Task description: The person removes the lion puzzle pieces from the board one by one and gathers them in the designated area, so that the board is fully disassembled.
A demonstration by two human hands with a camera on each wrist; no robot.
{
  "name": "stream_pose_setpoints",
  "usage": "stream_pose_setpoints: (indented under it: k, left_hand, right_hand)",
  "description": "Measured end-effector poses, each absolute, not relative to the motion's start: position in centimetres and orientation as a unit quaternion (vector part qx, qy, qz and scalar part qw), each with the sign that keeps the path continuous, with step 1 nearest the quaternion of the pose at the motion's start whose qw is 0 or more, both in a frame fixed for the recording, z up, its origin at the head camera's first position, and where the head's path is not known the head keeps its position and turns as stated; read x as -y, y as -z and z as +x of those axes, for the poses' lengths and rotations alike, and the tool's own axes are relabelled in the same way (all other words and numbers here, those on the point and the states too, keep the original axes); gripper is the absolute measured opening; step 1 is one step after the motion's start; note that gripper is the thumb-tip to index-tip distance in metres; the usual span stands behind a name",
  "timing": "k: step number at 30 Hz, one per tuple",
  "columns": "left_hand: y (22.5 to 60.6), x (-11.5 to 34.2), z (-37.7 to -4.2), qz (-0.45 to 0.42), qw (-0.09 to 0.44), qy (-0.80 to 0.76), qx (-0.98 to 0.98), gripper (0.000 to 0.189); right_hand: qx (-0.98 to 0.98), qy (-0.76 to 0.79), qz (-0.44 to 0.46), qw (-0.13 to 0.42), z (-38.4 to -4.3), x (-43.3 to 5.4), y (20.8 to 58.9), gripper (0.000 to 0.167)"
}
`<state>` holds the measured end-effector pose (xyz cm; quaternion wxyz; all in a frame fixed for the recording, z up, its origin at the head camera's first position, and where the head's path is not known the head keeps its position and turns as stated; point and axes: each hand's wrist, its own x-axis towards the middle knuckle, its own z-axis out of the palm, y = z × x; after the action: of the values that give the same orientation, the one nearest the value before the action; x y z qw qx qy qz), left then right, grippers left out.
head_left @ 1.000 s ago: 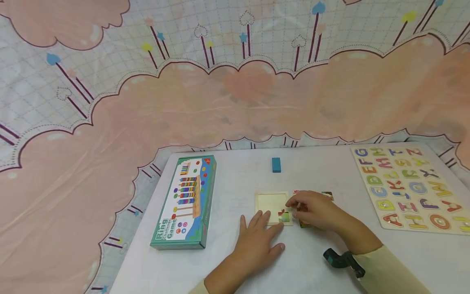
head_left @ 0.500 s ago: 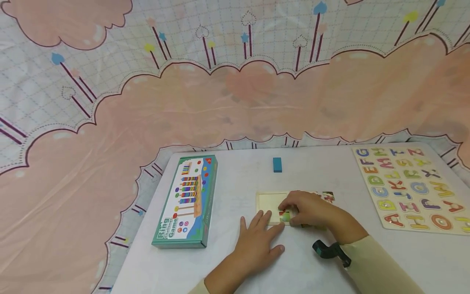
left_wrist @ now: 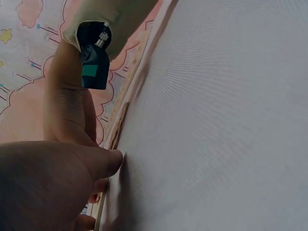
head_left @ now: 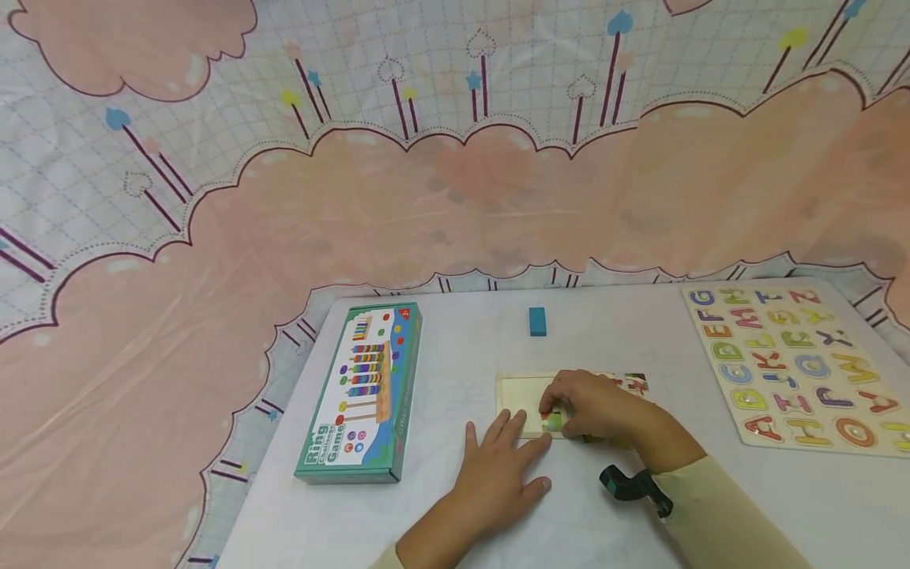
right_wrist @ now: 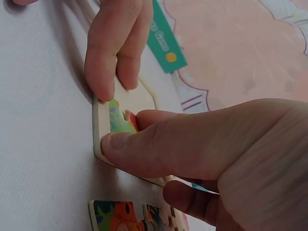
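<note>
A small pale wooden puzzle tray (head_left: 515, 393) lies on the white table, with a green-and-red jigsaw piece (right_wrist: 120, 124) in its near right corner. My right hand (head_left: 593, 407) pinches that piece, thumb at its near edge and a fingertip on the red part. My left hand (head_left: 490, 474) lies with fingers spread, its fingertips resting on the tray's near rim beside the piece. Loose picture pieces (head_left: 635, 382) sit to the right of the tray, partly hidden under the right hand. In the right wrist view some of these colourful pieces (right_wrist: 113, 216) appear at the bottom.
On the left stands a green-edged Ring Challenge Game box (head_left: 362, 395). A blue block (head_left: 537, 322) lies behind the tray. To the right is a wooden alphabet board (head_left: 789, 363). A patterned cloth (head_left: 441, 205) rises behind the table. The right wrist carries a black camera (head_left: 635, 486).
My right hand has moved left from the loose pieces onto the tray and taken hold of the piece in its corner. The left hand stays in place.
</note>
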<state>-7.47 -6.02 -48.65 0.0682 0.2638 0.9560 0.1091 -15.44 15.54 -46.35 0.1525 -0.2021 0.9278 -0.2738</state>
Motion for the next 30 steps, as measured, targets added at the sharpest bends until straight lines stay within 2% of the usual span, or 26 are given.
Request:
stream_pose_setpoints:
  k: [12,30]
  left_hand:
    - [48.9,6.0,-7.4,0.266,0.066,-0.104,-0.956,0.057]
    - [49.5,6.2,-7.5,0.272,0.052,-0.104,-0.955,0.057]
  right_hand:
    - [-0.922,0.29,-0.207,0.15,-15.3,-15.7,46.4,0.039]
    - [-0.871,0.408,-0.242,0.129,-15.1,-17.2,46.9,0.014]
